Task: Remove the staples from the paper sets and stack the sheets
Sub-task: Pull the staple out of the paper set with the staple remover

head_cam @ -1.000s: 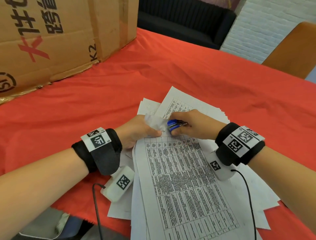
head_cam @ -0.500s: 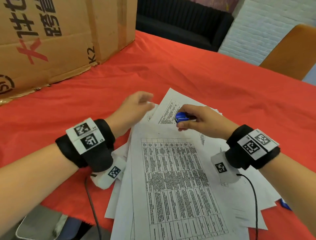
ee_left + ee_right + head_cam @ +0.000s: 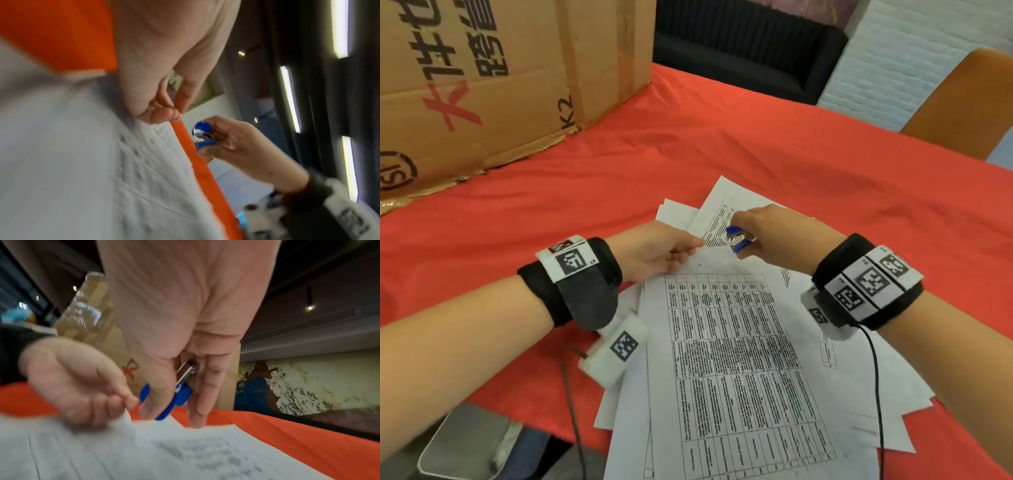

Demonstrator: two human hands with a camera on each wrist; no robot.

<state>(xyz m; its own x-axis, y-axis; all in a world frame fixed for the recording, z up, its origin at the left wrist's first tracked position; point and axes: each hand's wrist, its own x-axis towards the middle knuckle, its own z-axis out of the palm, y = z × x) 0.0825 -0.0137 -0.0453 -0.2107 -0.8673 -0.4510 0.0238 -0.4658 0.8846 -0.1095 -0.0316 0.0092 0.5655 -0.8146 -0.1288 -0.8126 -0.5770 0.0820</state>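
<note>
A loose pile of white printed sheets lies on the red tablecloth, with a sheet bearing a table on top. My left hand pinches the top left corner of that top sheet, and the corner is lifted a little. My right hand grips a blue staple remover just right of that corner, its metal end pointing at the paper. The remover sits between thumb and fingers over the sheet edge; it also shows in the left wrist view. No staple is discernible.
A big cardboard box stands at the back left on the cloth. An orange chair back and a black sofa lie beyond the table. A grey flat object sits below the near table edge.
My left hand let go of the folded corner, swung away to the upper left, then came back and pinched the top sheet's corner. My right hand kept the staple remover and shifted slightly away.
</note>
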